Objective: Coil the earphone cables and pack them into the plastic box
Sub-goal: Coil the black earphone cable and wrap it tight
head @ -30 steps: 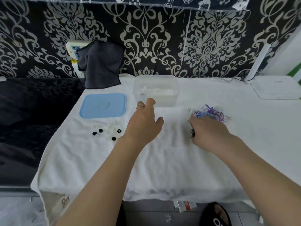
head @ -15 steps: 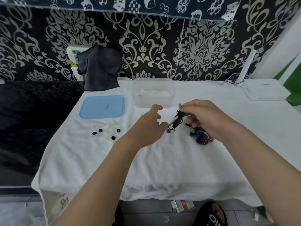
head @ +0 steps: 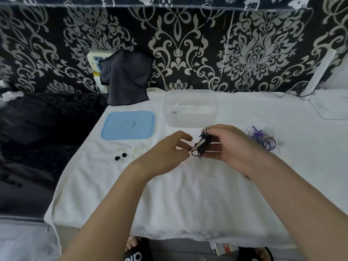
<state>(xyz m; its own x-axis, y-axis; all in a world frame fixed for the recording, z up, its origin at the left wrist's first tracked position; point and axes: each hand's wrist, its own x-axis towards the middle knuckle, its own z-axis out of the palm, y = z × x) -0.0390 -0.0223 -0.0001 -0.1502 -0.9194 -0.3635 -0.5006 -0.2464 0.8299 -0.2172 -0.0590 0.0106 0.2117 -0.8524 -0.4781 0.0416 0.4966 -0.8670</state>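
Note:
My right hand [head: 231, 146] holds a tangled black earphone cable [head: 202, 146] just above the white cloth, with the metal plug sticking up by my thumb. My left hand [head: 165, 153] reaches in from the left, its fingertips pinching the lower end of the cable. The clear plastic box [head: 190, 108] stands open just behind my hands, with something white inside. Its blue lid [head: 129, 125] lies flat to the left. A heap of purple and blue cables [head: 263, 138] lies on the cloth right of my right hand.
Small black and white ear tips [head: 122, 157] are scattered on the white cloth [head: 188, 194] in front of the lid. A dark cloth [head: 126, 76] hangs over a wall socket at the back left. A white device [head: 331, 106] sits at the far right.
My right hand lifted the black cable off the cloth and brought it toward the centre. My left hand closed in and took hold of its lower end.

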